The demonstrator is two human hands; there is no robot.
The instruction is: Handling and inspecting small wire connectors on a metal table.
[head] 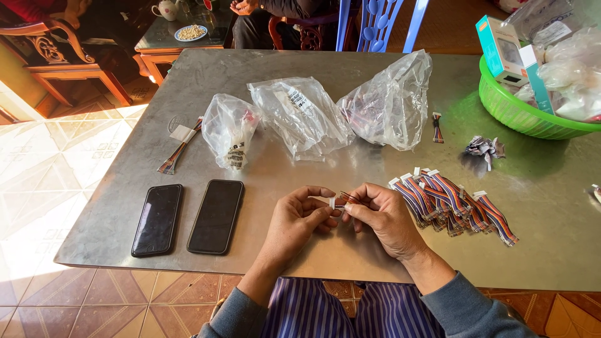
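Both my hands meet over the front middle of a grey metal table. My left hand pinches the white connector end of a small multicoloured wire harness. My right hand grips the same harness from the other side, its thin wires fanning up between my fingertips. Just right of my right hand lies a pile of finished-looking ribbon wire harnesses with white connectors.
Two black phones lie face up at the front left. Three clear plastic bags sit mid-table, a wire bundle to their left. A green basket with boxes and bags stands far right. Another person sits beyond the table.
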